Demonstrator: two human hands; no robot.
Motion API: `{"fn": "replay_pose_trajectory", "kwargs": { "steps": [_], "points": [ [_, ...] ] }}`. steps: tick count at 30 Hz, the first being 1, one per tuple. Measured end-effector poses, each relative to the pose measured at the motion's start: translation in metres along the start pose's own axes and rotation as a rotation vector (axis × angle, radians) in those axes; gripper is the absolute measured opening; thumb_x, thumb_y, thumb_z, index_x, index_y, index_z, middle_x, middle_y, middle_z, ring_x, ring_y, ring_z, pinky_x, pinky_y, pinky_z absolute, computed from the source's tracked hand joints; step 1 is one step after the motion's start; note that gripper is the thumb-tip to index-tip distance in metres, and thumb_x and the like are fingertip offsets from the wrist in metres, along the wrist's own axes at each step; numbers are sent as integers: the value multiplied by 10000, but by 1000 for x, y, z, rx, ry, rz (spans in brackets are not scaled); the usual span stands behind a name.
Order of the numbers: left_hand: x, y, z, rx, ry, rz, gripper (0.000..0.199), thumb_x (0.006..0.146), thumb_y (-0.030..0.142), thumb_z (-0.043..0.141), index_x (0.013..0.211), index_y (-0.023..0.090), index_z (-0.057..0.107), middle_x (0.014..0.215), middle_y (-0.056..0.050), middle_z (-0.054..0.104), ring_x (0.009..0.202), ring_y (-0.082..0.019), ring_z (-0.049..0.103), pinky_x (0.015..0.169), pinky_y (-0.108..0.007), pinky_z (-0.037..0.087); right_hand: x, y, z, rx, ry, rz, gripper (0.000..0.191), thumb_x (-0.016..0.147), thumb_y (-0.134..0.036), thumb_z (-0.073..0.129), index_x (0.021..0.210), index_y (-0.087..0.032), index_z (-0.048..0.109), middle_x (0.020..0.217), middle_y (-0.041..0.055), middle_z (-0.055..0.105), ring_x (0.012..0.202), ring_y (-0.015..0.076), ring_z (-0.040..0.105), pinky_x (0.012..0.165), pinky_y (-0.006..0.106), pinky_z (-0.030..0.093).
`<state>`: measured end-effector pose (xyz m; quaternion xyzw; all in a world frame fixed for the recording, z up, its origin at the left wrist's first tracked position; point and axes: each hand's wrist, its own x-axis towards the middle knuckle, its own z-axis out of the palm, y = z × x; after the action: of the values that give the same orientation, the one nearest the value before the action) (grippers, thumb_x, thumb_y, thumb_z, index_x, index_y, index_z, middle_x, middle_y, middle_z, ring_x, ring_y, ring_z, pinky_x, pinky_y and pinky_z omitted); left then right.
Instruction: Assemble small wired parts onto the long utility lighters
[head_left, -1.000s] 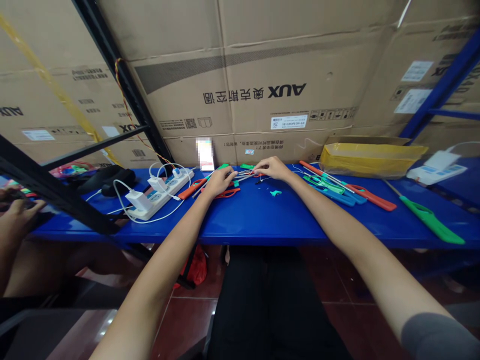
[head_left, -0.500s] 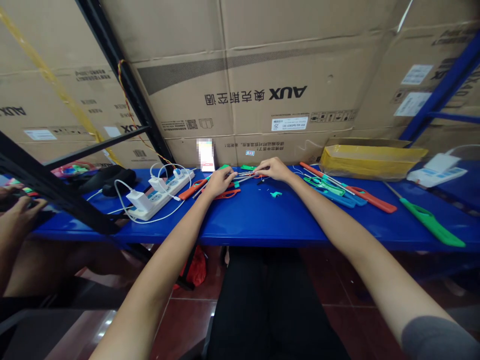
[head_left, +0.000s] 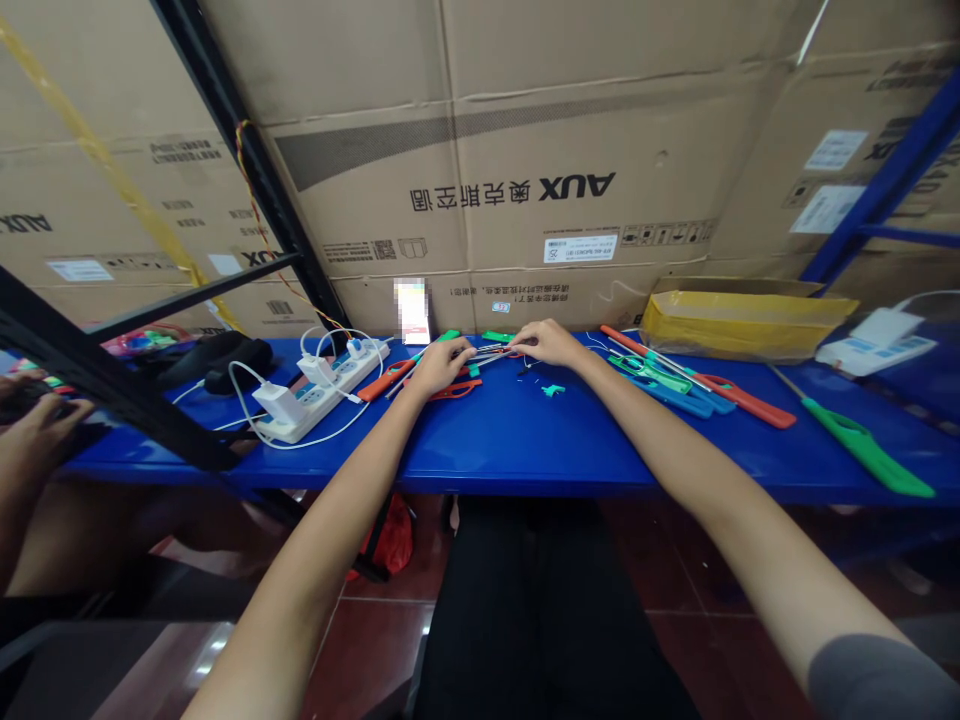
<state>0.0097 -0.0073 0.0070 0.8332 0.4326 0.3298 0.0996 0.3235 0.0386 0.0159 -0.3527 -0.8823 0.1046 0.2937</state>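
Both the left hand (head_left: 442, 366) and right hand (head_left: 549, 343) pinch thin metal rods (head_left: 491, 352); a fumbled grip could scatter them across the table (head_left: 525, 440).

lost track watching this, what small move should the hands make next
Probably the right hand should draw the thin metal rods slightly away from the left hand, because both hands seem to pinch them from opposite ends, with little free length showing between the fingers.
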Motion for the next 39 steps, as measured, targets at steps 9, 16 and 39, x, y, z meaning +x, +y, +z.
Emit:
{"fn": "replay_pose_trajectory", "kwargs": {
  "steps": [9,16,39],
  "points": [
    [1,-4,5,17,6,31,343,1136,443,558,1051,230,814,1043,-93,818,970,-299,763,937,-396,565,5,-10,15,-50,12,-74,345,1079,-409,820,1381,-265,905,1250,124,893,1116,313,708,1022,429,542],
    [1,-2,7,49,-29,40,335,1137,381,540,1131,212,829,1051,-110,812,983,-305,759,937,-401,581,7,-17,26,-102,3,-42,273,1154,-361,712,1283,-275,937,1216,120,897,1118,314,745,1062,437,539],
    [-1,-4,2,60,-14,59,465,1059,151,517,1379,201,851,1297,-129,848,1159,-310,782,1130,-439,598,5,-22,27,-206,18,-30,391,1195,-322,544,1184,-234,924,1156,120,894,1121,324,730,1042,440,529]
  ]
}}
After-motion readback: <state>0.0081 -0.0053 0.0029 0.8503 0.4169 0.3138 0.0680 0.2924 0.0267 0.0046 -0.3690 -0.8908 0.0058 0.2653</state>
